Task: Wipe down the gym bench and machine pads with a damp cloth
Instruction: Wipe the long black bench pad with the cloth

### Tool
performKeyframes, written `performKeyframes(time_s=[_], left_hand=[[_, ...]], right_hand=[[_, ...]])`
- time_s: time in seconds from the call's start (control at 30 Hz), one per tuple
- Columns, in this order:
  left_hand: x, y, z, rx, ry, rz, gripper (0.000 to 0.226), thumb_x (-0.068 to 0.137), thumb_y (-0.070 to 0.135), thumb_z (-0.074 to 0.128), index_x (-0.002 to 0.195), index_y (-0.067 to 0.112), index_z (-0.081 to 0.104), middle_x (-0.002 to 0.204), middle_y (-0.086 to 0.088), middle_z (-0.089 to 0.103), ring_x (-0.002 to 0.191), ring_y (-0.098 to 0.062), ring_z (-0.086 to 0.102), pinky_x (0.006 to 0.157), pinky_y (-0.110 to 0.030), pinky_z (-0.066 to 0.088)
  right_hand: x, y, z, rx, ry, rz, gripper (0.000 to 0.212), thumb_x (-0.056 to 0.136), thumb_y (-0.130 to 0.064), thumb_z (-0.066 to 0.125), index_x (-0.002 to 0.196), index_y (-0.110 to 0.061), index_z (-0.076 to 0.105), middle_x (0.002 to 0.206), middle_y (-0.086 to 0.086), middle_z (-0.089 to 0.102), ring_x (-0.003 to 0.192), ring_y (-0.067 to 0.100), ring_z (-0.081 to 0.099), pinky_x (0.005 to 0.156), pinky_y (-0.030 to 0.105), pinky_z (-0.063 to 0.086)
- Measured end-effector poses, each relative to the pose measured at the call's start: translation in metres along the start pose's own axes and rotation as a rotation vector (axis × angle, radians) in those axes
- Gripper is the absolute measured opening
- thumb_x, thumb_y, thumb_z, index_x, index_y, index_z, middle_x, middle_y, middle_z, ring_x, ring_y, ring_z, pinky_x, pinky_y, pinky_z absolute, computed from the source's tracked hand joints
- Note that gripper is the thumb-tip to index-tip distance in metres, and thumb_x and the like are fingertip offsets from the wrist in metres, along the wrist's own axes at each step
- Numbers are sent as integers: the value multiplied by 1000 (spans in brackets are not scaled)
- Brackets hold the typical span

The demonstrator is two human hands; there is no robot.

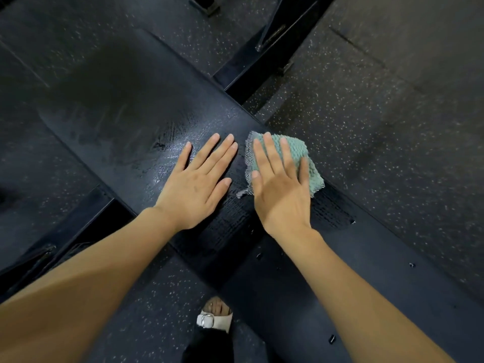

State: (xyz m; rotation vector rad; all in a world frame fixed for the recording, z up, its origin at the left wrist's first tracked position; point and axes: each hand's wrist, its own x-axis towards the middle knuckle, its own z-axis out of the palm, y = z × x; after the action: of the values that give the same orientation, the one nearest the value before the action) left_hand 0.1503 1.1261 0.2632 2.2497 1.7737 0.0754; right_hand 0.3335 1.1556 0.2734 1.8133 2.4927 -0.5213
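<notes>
Right hand [281,184] flat, fingers straight, pressing nubby teal cloth [298,155] onto the right edge of the black textured bench pad [125,100]. Left hand [199,179] splayed flat beside it on the wet-streaked vinyl.

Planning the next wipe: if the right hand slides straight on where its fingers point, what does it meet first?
The right hand, flat on the cloth, would probably reach the bench edge almost at once; beyond lies floor.

Likely a gym: speckled rubber floor [340,121], black padded bench [125,100].
</notes>
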Motion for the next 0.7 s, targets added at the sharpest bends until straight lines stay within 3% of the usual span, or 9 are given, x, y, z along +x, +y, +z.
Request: performKeyframes(time_s=[0.1, 0.43, 0.7], left_hand=[[0, -2, -1, -3, -4, 20, 60, 105, 44, 13, 160, 20, 10, 167, 7, 5, 154, -14, -2, 123, -48, -1], [1, -15, -5, 33, -63, 147, 62, 105, 45, 18, 160, 19, 8, 168, 7, 0, 154, -14, -5, 123, -46, -4], [13, -35, -12, 134, -99, 374, 62, 105, 43, 21, 160, 16, 12, 167, 2, 10, 154, -18, 6, 123, -47, 3]], right_hand=[[-25, 15, -3, 68, 72, 104, 59, 101, -38, 8, 159, -28, 9, 166, -10, 5, 153, 15, -3, 120, 43, -6], [-95, 52, 2, 127, 127, 444, 58, 100, -43, 3, 158, -33, 1, 164, -18, -6, 149, 4, -17, 119, 37, -16], [-69, 17, 14, 181, 251, 603, 60, 98, -39, 5, 158, -30, 2, 165, -12, -4, 151, 13, -14, 116, 41, -20]])
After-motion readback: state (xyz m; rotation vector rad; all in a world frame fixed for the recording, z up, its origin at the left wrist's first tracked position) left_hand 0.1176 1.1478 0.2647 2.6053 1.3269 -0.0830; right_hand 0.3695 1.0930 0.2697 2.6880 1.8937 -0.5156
